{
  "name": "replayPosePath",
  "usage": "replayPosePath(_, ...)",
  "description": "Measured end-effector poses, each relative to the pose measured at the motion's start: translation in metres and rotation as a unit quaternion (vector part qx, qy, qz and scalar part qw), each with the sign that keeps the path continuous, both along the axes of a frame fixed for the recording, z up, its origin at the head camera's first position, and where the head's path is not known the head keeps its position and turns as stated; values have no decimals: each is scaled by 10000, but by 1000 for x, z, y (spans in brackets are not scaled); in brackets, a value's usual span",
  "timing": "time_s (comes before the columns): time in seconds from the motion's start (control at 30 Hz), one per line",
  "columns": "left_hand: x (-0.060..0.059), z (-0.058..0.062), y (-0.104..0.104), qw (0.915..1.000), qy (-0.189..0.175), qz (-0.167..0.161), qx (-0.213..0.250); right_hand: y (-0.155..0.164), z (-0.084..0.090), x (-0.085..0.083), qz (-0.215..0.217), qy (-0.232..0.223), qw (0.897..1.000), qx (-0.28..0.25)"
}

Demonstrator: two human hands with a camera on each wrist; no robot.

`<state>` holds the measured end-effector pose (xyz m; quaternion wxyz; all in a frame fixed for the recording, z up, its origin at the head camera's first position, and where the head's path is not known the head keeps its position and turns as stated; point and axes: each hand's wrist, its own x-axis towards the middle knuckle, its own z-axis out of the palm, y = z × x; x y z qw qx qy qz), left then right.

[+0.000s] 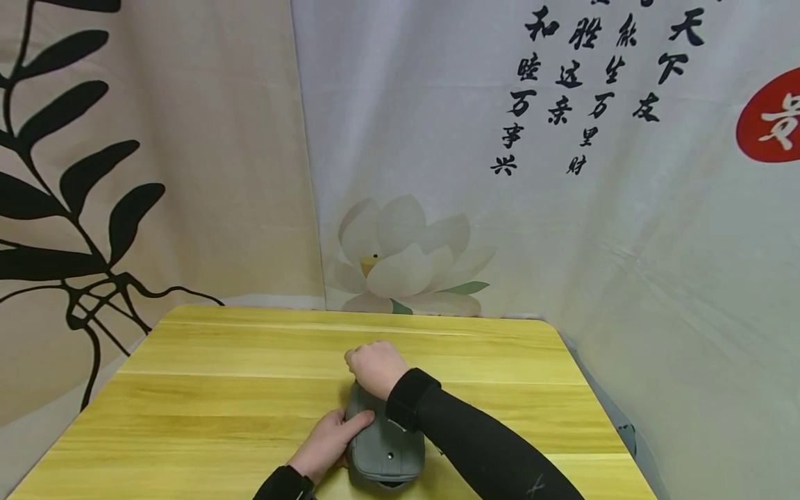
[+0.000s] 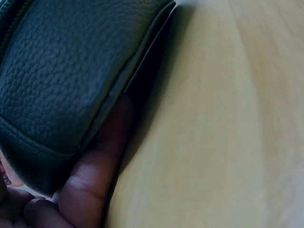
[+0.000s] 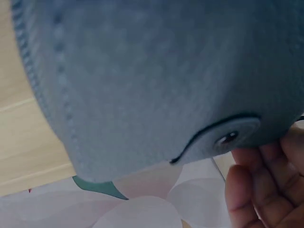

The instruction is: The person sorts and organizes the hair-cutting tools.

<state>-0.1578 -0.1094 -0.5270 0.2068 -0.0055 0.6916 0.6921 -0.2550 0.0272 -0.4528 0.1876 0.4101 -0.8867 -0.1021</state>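
A grey-green leather pouch (image 1: 384, 448) lies on the yellow wooden table (image 1: 219, 389) near its front edge. My left hand (image 1: 331, 437) holds the pouch's left side, thumb on top and fingers (image 2: 95, 180) along its lower edge. My right hand (image 1: 375, 368) is curled over the pouch's far end and grips it. The left wrist view shows the pouch's pebbled leather (image 2: 61, 71) up close. In the right wrist view the pouch (image 3: 142, 80) fills the frame, with a tab carrying a snap button (image 3: 228, 137) beside my fingers (image 3: 266, 180).
Printed cloth backdrops hang behind and to both sides: a leaf pattern (image 1: 75, 180) on the left, a lotus with calligraphy (image 1: 406, 257) behind. The table's right edge (image 1: 600, 403) runs close to the cloth. Bare wood stretches left of the pouch.
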Motion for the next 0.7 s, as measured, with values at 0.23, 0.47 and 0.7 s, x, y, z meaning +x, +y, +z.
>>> replayPosePath(0.23,0,0,-1,9999,19,-64,-98,0,-1,-1,-246,-167,9994,-168)
replayPosePath(0.47,0,1,-2,9999,2,-77,-107,1,-4,-3,-352,-211,9983,-415)
replayPosePath(0.7,1,1,-1,9999,66,-55,-129,2,-2,-1,-477,-360,9961,-649)
